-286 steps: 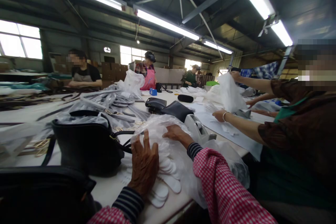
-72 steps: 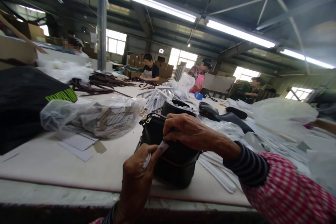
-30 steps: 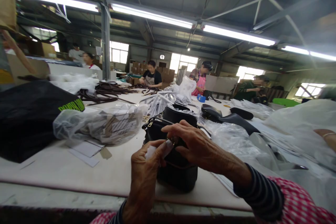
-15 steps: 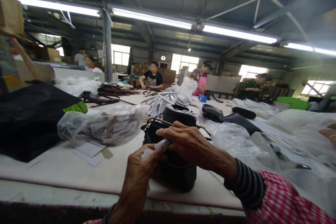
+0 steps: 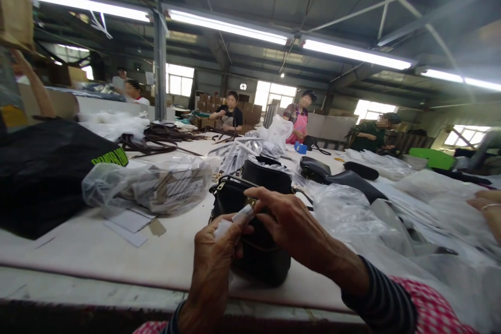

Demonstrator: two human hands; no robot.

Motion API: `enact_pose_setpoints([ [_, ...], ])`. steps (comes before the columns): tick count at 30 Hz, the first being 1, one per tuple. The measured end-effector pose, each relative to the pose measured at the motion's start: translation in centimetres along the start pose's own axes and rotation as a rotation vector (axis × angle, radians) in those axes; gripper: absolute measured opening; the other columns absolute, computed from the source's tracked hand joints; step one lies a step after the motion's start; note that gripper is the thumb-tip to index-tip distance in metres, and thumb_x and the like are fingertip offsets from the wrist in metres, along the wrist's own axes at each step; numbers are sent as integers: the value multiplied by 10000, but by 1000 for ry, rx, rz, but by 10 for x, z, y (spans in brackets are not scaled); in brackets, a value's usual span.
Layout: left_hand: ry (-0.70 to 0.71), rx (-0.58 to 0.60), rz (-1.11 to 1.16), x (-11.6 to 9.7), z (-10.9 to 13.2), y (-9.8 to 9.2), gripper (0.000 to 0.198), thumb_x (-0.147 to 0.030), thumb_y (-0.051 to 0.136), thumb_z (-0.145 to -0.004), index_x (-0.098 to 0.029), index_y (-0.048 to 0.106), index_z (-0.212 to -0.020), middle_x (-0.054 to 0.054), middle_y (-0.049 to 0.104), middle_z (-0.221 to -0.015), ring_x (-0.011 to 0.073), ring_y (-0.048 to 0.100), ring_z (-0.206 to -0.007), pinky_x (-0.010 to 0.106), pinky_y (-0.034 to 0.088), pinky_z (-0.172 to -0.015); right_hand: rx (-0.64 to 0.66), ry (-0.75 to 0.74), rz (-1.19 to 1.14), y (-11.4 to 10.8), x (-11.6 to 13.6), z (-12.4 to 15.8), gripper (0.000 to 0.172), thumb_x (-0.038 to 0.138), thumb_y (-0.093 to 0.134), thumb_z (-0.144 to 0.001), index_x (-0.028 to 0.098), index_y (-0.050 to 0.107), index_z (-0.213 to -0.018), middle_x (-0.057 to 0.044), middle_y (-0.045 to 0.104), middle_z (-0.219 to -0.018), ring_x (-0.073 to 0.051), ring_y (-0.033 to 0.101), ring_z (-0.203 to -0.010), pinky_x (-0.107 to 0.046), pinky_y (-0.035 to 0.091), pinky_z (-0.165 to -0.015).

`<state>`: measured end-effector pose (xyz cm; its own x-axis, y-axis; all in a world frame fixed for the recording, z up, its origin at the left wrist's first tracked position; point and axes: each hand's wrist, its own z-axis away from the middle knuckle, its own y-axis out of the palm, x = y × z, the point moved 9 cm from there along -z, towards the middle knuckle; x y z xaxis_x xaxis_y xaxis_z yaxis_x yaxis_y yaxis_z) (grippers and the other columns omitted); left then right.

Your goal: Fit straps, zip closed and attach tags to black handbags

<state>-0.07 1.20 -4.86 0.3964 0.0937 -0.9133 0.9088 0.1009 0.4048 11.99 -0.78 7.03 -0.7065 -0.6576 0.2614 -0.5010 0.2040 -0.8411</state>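
A black handbag point(image 5: 270, 266) stands upright on the table in front of me, a gold-coloured clasp point(image 5: 251, 201) on its front. My left hand point(image 5: 217, 250) is closed around a crumpled strip of white wrapping point(image 5: 243, 213), pinched between thumb and fingers before the bag. My right hand point(image 5: 289, 219) reaches over the bag from the right. Its index finger stretches out beside the clasp, and the thumb is apart from it, close to the wrapping's end. Whether those fingertips touch the clasp is unclear. Behind stands another black bag point(image 5: 266, 173).
Clear plastic bagging point(image 5: 352, 214) heaps up on the right. To the left lie a bag of card pieces point(image 5: 168, 185), loose white cards point(image 5: 131, 222) and a large black bag point(image 5: 47, 177). Dark straps point(image 5: 156, 138) lie farther back. Several people work around the table.
My right hand has drawn back slightly to the right from the white wrapping, its fingers opening and baring the gold-coloured clasp. My left hand still holds the wrapping.
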Motion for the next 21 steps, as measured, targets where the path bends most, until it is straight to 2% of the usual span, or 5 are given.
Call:
enact_pose_setpoints([
  [5,3,-32,14,-1,2,-2,538,-507,881,-656,-81,727,-946,81,715,-744,44,415,-471,169,258,-436,-66,101,-43,-8,-2,0,448,29,528,-901,209,597,-1305,-41,755,-1007,-190,699,-879,-301,478,-803],
  [10,23,1,4,-1,-1,1,546,-543,854,-675,-90,720,-948,72,714,-744,46,415,-458,173,257,-426,-56,138,-162,-11,-5,-1,411,71,519,-928,254,614,-1284,17,746,-902,-142,660,-756,-264,436,-712],
  [17,43,48,-85,-11,-6,11,503,-537,812,-722,-90,728,-936,77,711,-722,60,445,-475,174,286,-435,-20,199,-282,-10,-10,-4,388,58,510,-920,251,630,-1234,34,740,-932,-126,641,-771,-278,445,-785],
  [21,10,12,-55,-10,-7,11,480,-518,817,-698,-85,720,-882,70,691,-679,49,403,-453,169,262,-422,-65,129,-203,-15,-8,-3,365,30,554,-901,232,643,-1192,23,729,-959,-132,638,-828,-274,448,-794],
])
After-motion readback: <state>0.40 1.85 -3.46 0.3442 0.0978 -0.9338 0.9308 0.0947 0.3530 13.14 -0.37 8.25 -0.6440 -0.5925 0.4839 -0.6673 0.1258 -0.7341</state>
